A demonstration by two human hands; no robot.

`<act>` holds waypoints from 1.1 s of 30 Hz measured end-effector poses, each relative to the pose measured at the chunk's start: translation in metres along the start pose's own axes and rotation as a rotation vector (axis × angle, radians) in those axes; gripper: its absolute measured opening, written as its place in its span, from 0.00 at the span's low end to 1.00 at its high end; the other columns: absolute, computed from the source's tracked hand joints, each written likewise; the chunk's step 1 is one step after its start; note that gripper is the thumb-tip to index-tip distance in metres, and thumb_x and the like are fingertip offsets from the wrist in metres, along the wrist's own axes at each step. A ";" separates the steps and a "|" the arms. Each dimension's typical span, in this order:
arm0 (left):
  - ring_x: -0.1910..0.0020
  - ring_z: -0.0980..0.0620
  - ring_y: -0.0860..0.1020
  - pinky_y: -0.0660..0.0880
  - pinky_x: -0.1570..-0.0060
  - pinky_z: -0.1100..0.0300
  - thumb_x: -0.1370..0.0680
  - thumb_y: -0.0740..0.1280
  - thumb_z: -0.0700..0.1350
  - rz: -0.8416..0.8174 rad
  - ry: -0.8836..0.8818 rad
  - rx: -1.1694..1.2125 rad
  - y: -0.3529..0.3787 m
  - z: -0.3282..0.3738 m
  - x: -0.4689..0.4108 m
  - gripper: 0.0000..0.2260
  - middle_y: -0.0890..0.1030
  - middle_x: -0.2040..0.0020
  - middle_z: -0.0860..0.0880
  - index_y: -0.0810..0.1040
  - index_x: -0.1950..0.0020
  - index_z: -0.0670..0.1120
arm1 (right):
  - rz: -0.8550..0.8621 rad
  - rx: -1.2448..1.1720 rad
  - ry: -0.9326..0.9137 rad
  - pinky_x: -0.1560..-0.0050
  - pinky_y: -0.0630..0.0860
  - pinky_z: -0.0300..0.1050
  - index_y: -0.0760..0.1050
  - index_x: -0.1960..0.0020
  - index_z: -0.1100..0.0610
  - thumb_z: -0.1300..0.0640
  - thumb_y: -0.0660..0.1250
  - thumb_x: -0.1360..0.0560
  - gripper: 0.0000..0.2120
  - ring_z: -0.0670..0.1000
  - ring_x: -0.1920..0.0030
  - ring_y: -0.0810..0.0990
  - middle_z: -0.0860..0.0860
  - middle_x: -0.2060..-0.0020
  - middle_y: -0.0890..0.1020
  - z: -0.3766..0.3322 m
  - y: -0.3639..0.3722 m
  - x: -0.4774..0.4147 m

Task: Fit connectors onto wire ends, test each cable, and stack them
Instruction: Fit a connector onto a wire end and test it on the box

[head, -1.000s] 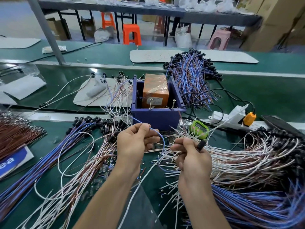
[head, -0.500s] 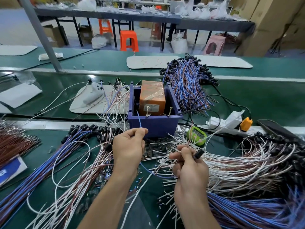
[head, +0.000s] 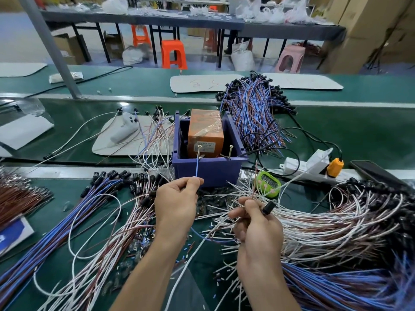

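Pinching the blue wire (head: 197, 167), the left hand (head: 177, 205) holds its tip up at one screw (head: 199, 147) on the purple box (head: 211, 172). Right hand (head: 258, 230) grips the black connector (head: 268, 207) (brown lead (head: 254, 178) short of the other screw (head: 230, 149)): seat both ends firmly.

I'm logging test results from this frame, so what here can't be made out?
- Head view: whether the blue wire pinched by the left hand touches the screw: too small.
- Head view: how wires enter the black connector: hidden inside the right hand.
- Head view: green timer display: crossed by wires, unreadable.
- Head view: orange box label: too small to read.
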State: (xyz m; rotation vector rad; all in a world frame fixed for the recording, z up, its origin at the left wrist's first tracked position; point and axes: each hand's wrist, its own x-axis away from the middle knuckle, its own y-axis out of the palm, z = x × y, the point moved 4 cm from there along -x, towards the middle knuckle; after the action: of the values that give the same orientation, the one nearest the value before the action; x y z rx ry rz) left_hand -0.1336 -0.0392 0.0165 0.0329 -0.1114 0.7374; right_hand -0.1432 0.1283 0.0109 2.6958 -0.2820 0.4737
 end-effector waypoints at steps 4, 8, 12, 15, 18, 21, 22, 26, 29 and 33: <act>0.77 0.54 0.62 0.59 0.77 0.60 0.19 0.70 0.47 -0.008 0.004 -0.011 0.001 -0.001 0.000 0.11 0.69 0.77 0.53 0.87 0.58 0.60 | -0.023 0.020 0.000 0.77 0.61 0.38 0.80 0.55 0.62 0.63 0.62 0.17 0.11 0.49 0.74 0.68 0.56 0.72 0.81 0.001 0.001 -0.001; 0.77 0.53 0.62 0.59 0.77 0.61 0.19 0.70 0.46 -0.023 0.001 0.011 0.001 -0.002 0.000 0.11 0.69 0.76 0.52 0.87 0.58 0.59 | -0.053 0.070 0.017 0.77 0.61 0.38 0.80 0.55 0.64 0.63 0.63 0.18 0.11 0.48 0.76 0.64 0.59 0.72 0.81 0.004 0.005 -0.002; 0.78 0.54 0.62 0.59 0.78 0.62 0.19 0.70 0.46 -0.032 0.006 0.017 0.001 -0.003 -0.001 0.11 0.69 0.77 0.52 0.87 0.58 0.58 | -0.076 0.124 0.003 0.77 0.61 0.38 0.82 0.58 0.61 0.63 0.64 0.18 0.12 0.47 0.78 0.64 0.58 0.72 0.81 0.002 0.012 -0.003; 0.78 0.54 0.62 0.58 0.78 0.62 0.19 0.69 0.45 -0.031 0.008 0.025 0.001 -0.003 -0.002 0.12 0.69 0.77 0.52 0.87 0.58 0.58 | -0.080 0.142 -0.010 0.76 0.62 0.38 0.82 0.57 0.61 0.60 0.64 0.18 0.12 0.47 0.78 0.64 0.58 0.72 0.81 0.000 0.016 -0.004; 0.78 0.54 0.61 0.58 0.78 0.62 0.19 0.69 0.45 -0.034 0.007 0.039 0.001 -0.003 -0.002 0.12 0.68 0.77 0.52 0.87 0.58 0.57 | -0.070 0.170 -0.050 0.68 0.65 0.42 0.82 0.56 0.60 0.60 0.64 0.18 0.11 0.48 0.75 0.69 0.57 0.71 0.82 -0.001 0.019 -0.004; 0.78 0.54 0.61 0.58 0.78 0.62 0.19 0.69 0.45 -0.032 0.003 0.049 0.001 -0.003 -0.002 0.11 0.68 0.77 0.52 0.87 0.57 0.57 | -0.054 0.182 -0.094 0.62 0.66 0.46 0.82 0.58 0.58 0.61 0.65 0.19 0.12 0.52 0.68 0.76 0.56 0.72 0.82 -0.004 0.019 -0.001; 0.78 0.54 0.61 0.58 0.78 0.62 0.19 0.69 0.45 -0.031 0.002 0.050 0.001 -0.002 -0.002 0.11 0.68 0.77 0.52 0.87 0.57 0.56 | -0.054 0.183 -0.099 0.60 0.66 0.47 0.82 0.58 0.57 0.61 0.65 0.19 0.12 0.53 0.66 0.77 0.56 0.73 0.82 -0.004 0.019 0.000; 0.78 0.53 0.60 0.57 0.77 0.62 0.19 0.69 0.45 -0.034 0.002 0.049 0.001 -0.002 -0.004 0.12 0.68 0.76 0.51 0.87 0.58 0.57 | -0.070 0.191 -0.079 0.61 0.66 0.45 0.81 0.57 0.59 0.62 0.64 0.19 0.11 0.50 0.69 0.76 0.55 0.73 0.81 -0.006 0.021 0.001; 0.77 0.53 0.60 0.57 0.77 0.61 0.19 0.69 0.45 -0.041 0.002 0.057 0.002 -0.002 -0.004 0.11 0.68 0.76 0.50 0.87 0.57 0.56 | -0.079 0.202 -0.074 0.62 0.65 0.45 0.82 0.60 0.57 0.62 0.64 0.19 0.13 0.45 0.74 0.74 0.56 0.73 0.81 -0.008 0.023 0.000; 0.77 0.53 0.60 0.56 0.78 0.62 0.19 0.69 0.44 -0.047 -0.002 0.066 0.002 -0.002 -0.003 0.11 0.67 0.76 0.50 0.87 0.58 0.55 | -0.086 0.191 -0.064 0.64 0.65 0.44 0.82 0.63 0.57 0.63 0.64 0.19 0.15 0.44 0.78 0.71 0.56 0.74 0.80 -0.010 0.024 0.000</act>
State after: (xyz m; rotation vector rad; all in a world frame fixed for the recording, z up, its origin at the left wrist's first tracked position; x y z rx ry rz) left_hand -0.1372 -0.0396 0.0137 0.0983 -0.0875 0.6938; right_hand -0.1525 0.1107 0.0279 2.8987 -0.1439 0.4078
